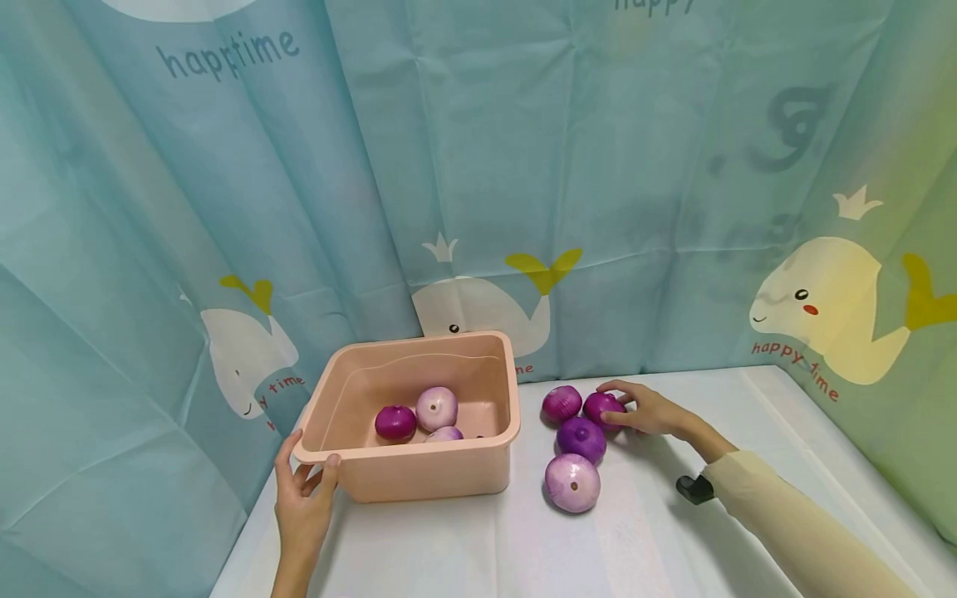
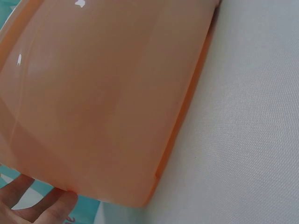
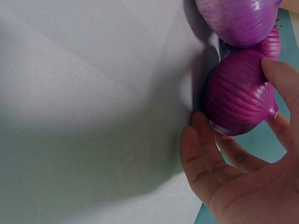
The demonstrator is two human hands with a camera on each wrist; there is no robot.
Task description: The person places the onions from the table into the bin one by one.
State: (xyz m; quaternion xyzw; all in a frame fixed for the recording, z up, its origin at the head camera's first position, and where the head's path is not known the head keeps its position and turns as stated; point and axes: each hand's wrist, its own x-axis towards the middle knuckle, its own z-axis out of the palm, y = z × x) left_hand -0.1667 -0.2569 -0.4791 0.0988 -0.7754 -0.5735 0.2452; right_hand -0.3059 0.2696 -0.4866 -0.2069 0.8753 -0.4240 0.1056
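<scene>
Right hand [image 1: 650, 413]: thumb and fingers curve round the held onion [image 1: 603, 408], pinching it from opposite sides. This onion lies toward the back edge of the white counter [image 1: 419, 548], at the back right of a cluster of four. Just to its left is a magenta onion [image 1: 561, 404]; in front of these two, a violet onion [image 1: 581, 440]; nearest the counter's front edge, a pale onion [image 1: 572, 482]. Whether the held onion touches its neighbours cannot be told.

Left hand [image 1: 305, 502]: thumb on the front rim and fingers at the left side, it grips the front left corner of the pink bin [image 1: 426, 477]. The bin stands upright at the counter's back left corner, left of the cluster. Inside are a dark onion [image 1: 395, 423], a light onion [image 1: 437, 409] and a third onion [image 1: 444, 433], partly hidden by the front wall.

Beyond: a pale sleeve [image 1: 792, 523] on the right arm; a blue whale-print curtain [image 1: 635, 166] along the counter's back edge.
</scene>
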